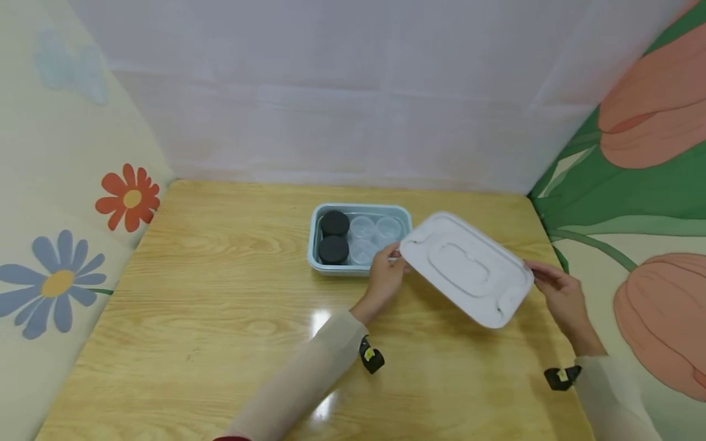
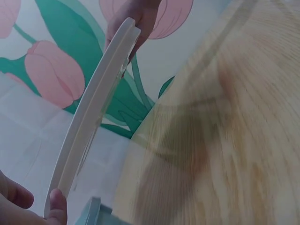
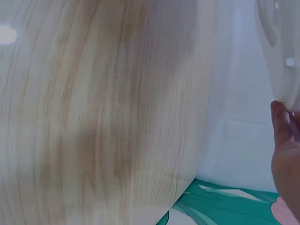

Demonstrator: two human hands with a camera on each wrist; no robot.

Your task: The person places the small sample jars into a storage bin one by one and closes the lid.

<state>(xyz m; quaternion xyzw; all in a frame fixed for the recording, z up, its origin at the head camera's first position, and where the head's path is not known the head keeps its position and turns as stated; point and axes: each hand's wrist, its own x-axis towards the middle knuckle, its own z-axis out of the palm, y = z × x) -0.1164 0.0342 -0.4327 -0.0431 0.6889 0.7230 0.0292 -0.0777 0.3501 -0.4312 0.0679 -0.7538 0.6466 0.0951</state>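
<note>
A white lid (image 1: pixel 466 269) with rounded corners is held tilted above the table, right of a light blue box. My left hand (image 1: pixel 386 275) pinches its left corner, close to the box's front right side. At the opposite end, my right hand (image 1: pixel 559 300) grips the lid's edge between thumb and fingers. The open light blue box (image 1: pixel 315 245) holds two black round-topped items (image 1: pixel 334 250) on its left and several clear round containers (image 1: pixel 388 229) to their right. In the left wrist view the lid (image 2: pixel 89 108) appears edge-on, well off the tabletop.
The box stands on a wood-grain table (image 1: pixel 220 318), towards its back edge. Behind hangs a white cloth (image 1: pixel 353 110). Flower-patterned panels flank the table, the right one (image 1: pixel 651 202) near my right hand.
</note>
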